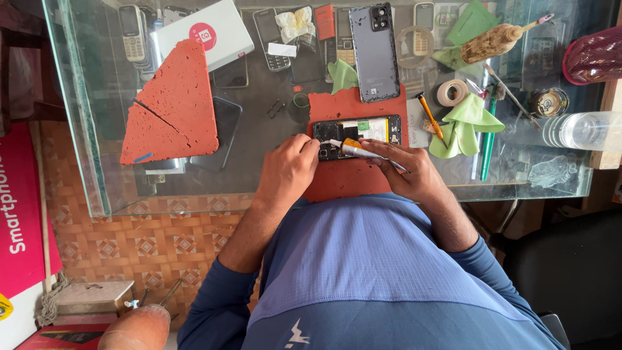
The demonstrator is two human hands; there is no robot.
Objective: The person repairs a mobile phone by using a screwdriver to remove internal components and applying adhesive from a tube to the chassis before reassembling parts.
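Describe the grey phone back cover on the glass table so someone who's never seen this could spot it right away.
Start at the glass table and find the red mat where the left hand and right hand work on the opened phone. Just beyond that mat's far edge lies the grey back cover, lengthwise away from the person. Unlike the small keypad phones around it, it is a plain grey slab with a dark camera cutout at one corner.

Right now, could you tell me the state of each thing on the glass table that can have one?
Opened phone: back off, insides showing, lying on the red mat.
Grey back cover: detached, lying flat.
Left hand: steadying the phone's end.
Right hand: holding a white tool across the phone.
Orange foam pad: split in two.
Tape roll: lying flat.
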